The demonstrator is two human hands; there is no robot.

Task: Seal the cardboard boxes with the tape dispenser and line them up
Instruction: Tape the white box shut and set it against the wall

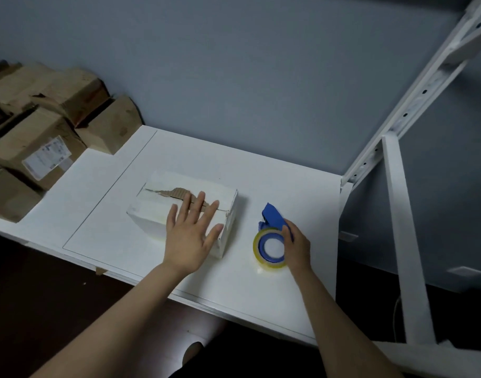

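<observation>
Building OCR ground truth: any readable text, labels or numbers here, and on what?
No text reads clearly.
White shipping label on the brown cardboard box at left: print too blurred to read.
White cardboard box under the left hand: no markings seen.
Blue tape dispenser in the right hand: none seen.

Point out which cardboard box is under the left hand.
The white box with the torn top seam, under the flat left hand. The brown boxes are piled far off to the left, touched by neither hand.
</observation>
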